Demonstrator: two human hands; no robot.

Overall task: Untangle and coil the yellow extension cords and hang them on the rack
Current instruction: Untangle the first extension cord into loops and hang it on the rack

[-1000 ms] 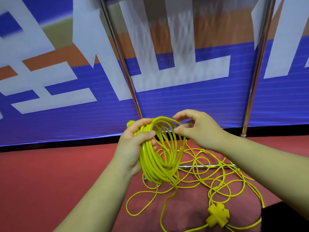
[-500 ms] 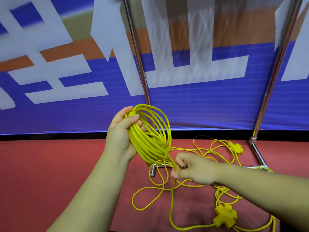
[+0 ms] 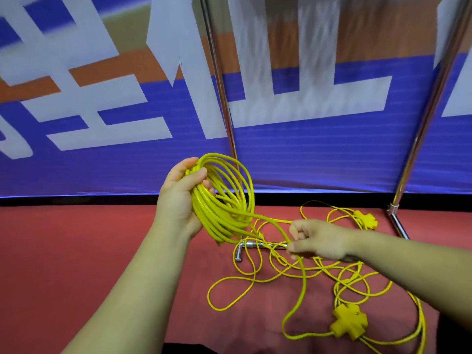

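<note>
The coil of yellow cord (image 3: 224, 198) is sitting in the left hand (image 3: 178, 200), raised above the floor in front of the rack's left upright (image 3: 222, 98). The fingers and thumb are wrapping round the bundled loops at their left side and gripping them. One strand (image 3: 304, 277) is leaving the bottom of the coil and running rightward into the right hand (image 3: 316, 241). That hand's curled fingers are pinching it low over the floor (which fingertips are meeting on it cannot be told). From there the strand is dropping in a curve to a cross-shaped yellow socket block (image 3: 348, 324) lying near the bottom right. The rest of the cord (image 3: 339, 284) is lying in loose, overlapping loops on the red floor (image 3: 76, 251), some of them crossing the rack's chrome base bar (image 3: 258, 244). A second socket block (image 3: 365, 221) is lying farther back, near the right upright (image 3: 431, 106). A blue banner (image 3: 319, 154) with large white lettering is hanging behind both poles.
</note>
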